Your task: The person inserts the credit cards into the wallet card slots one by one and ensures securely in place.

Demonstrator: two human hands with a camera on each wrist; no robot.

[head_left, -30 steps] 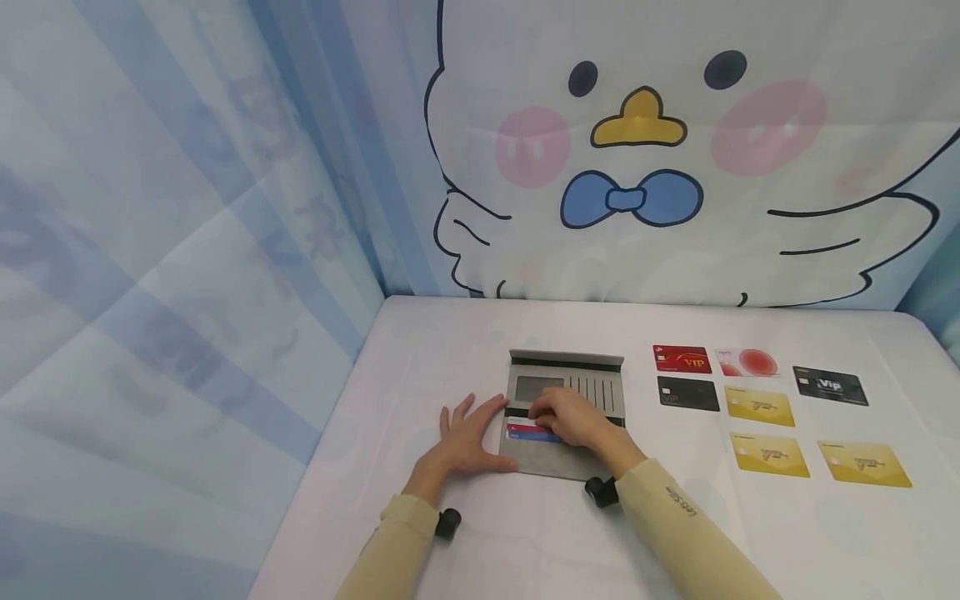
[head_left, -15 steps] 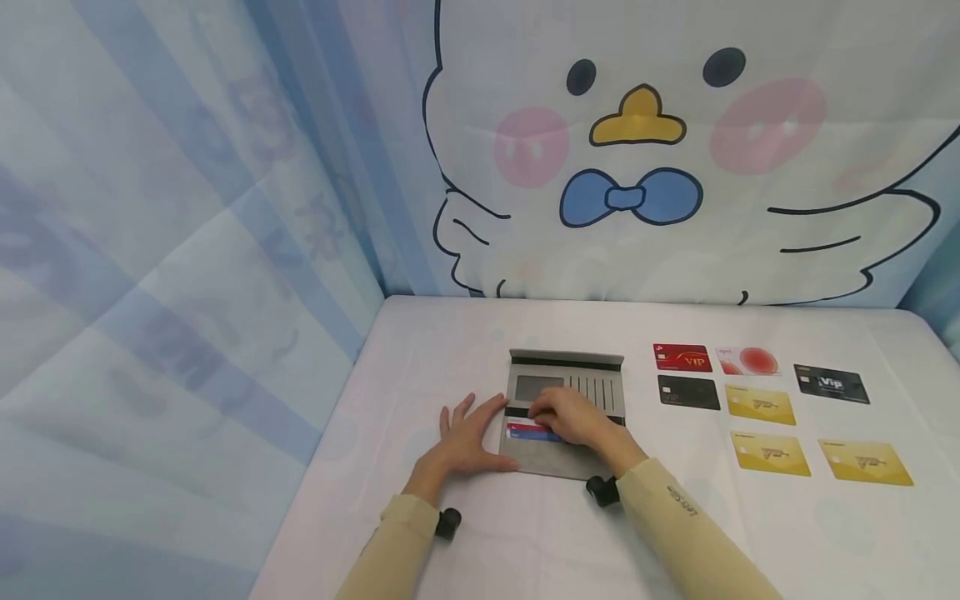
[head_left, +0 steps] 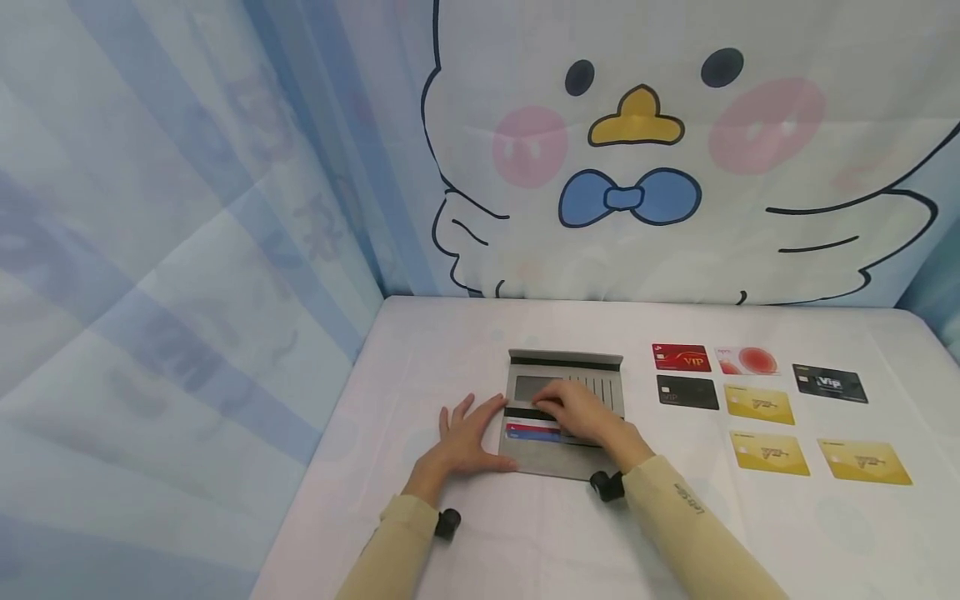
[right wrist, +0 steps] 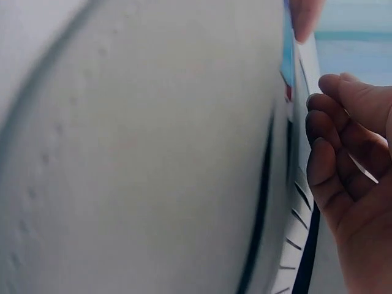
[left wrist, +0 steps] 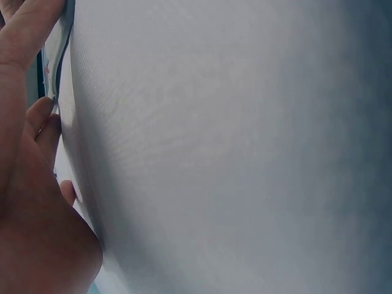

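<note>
While your backdrop cloth (head_left: 630,267), printed with a pink-cheeked bird, fills the space behind, your white-covered table (head_left: 420,367) spreads out below it. On it, in front of you, the grey wallet (head_left: 551,464) lies opened flat, with a dark window and a row of slits in its far half. Your right hand (head_left: 588,412) is over the wallet's middle, fingers curled in toward the thumb; whether you have anything pinched there, I cannot tell. Your left hand (head_left: 465,442) is released, fingers spread, its index finger at the wallet's left edge and its thumb over the near-left part. To the wallet's right lie your loose cards: three gold cards (head_left: 864,462), a black Vip card (head_left: 830,383), a dark grey VIP card (head_left: 687,392), a white card with a reddish disc (head_left: 747,361) and a red VIP card (head_left: 681,357). Smallest are the red and blue card edges (head_left: 525,433) showing in the wallet's near half, just below your right fingers
</note>
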